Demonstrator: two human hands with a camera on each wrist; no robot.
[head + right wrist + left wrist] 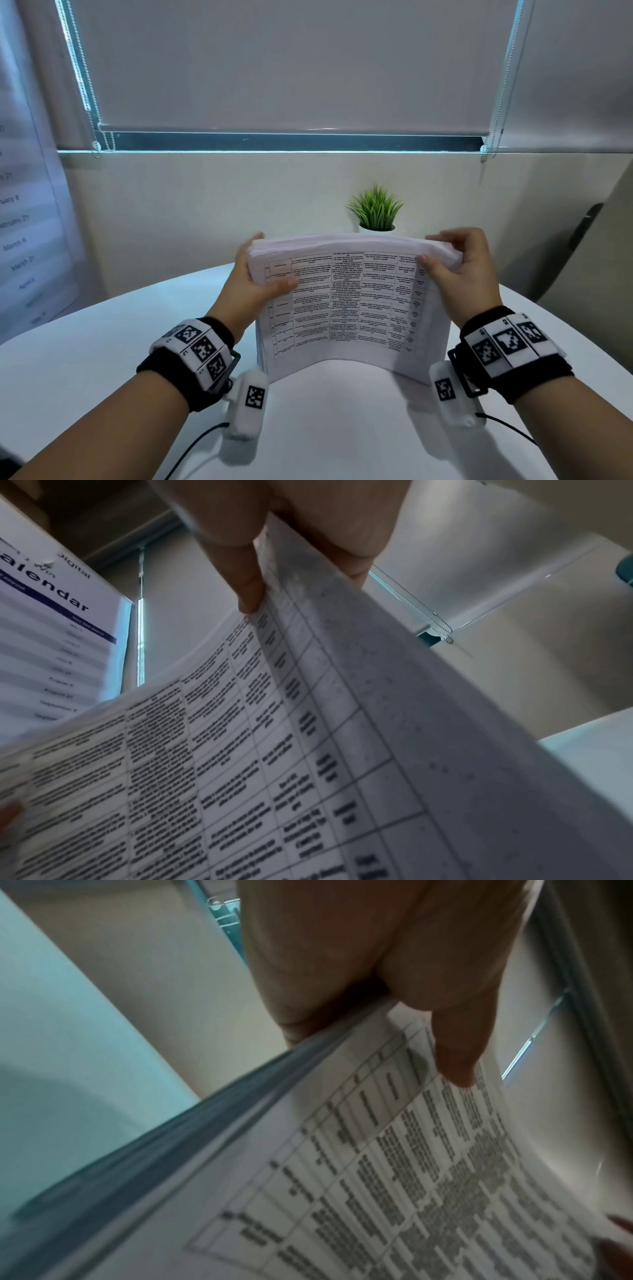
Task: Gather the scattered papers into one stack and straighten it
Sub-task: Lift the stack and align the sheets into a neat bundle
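Both forearms reach forward from the near edge, bare, each wrist wrapped in a black band bearing white tags with black square markers. A small white padded unit with a cable hangs below each wrist. Left hand (251, 282) grips the left edge of the stack of papers (349, 308), thumb laid across the printed face, fingers curled behind. Right hand (462, 270) grips the upper right corner, thumb on the near face, fingers hooked over the top edge. Both wrists are raised, palms turned inward toward each other.

Office: wall calendar (51, 620), roller blind (291, 65) (desk plant (376, 209)).
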